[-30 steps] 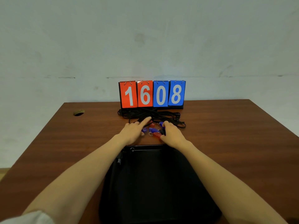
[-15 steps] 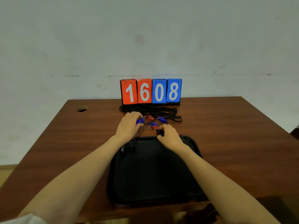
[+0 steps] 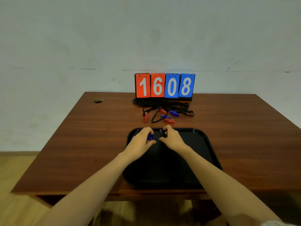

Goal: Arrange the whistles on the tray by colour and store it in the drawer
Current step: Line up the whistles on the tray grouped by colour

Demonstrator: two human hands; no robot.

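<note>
**tray_fan:** So where are we at? The left hand [image 3: 139, 141] is clamped on a small blue plastic whistle [image 3: 149, 137], low over the far-left corner of the black plastic tray [image 3: 200, 150], mid-frame. My guess is the blues go in that corner, so each colour gets its own patch.

**deskjockey:** Yeah, and the right hand [image 3: 173, 138] sits just beside it, fingers curled round a small dark piece [image 3: 163, 134] with a metal ring on it. Could be a black whistle, but it's dark on dark, so I can't say. Both hands are down by the tray's far rim, which reads as setting down rather than picking up, imo.

**tray_fan:** The rest isn't sorted yet. There are loose red and blue whistles [image 3: 169, 121] just above the tray in the frame, tied into a heap of black lanyard cords [image 3: 162, 104]. Yank one and I bet its neighbours come along.

**deskjockey:** Behind those is a red and blue flip scoreboard [image 3: 164, 85] reading 1608. Everything's on a brown wood-grain desk [image 3: 97, 144] with a cable hole [image 3: 98, 100] towards its upper left. Pale scuffed wall [image 3: 81, 38] behind, wooden floor [image 3: 14, 168] lower left. No drawer in view.
</note>
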